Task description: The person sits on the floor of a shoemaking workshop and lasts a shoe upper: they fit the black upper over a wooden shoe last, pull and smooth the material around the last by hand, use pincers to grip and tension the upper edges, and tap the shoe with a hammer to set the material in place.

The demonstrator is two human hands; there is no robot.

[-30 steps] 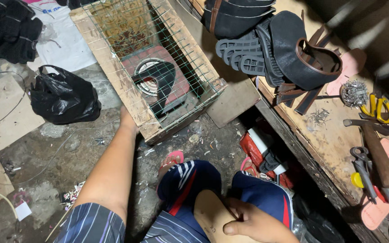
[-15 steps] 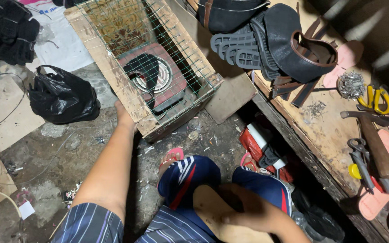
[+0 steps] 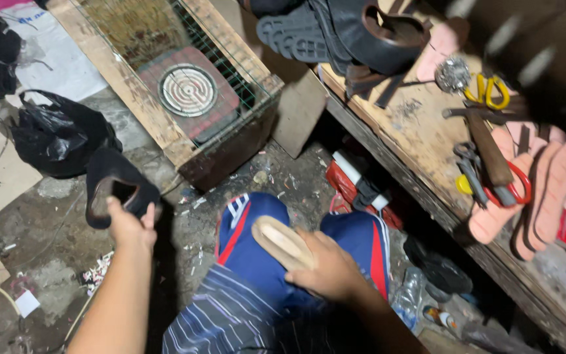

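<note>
Holding a Shoe Upper and a Sole Over the Knees

Gripped in the left hand (image 3: 129, 226), at the left of centre in the frame, is a black shoe upper (image 3: 118, 187); its lower edge is pinched between thumb and fingers, and its opening is turned toward the camera. A tan shoe sole (image 3: 282, 241) is pressed down onto the blue trousers (image 3: 257, 262) at lower centre by the right hand (image 3: 332, 272), whose fingers are curled over the sole's near end. Above the upper, in the upper left of the frame, a wooden crate (image 3: 145, 108) covered with wire mesh is seen, with a round coil heater (image 3: 188, 90) inside it. A black plastic bag (image 3: 57, 137) lies at the left edge, just beside the upper. Along the right side a wooden workbench (image 3: 414, 137) is occupied by yellow-handled scissors (image 3: 486, 92), pliers (image 3: 473, 170) and pink insoles (image 3: 551, 190).
</note>
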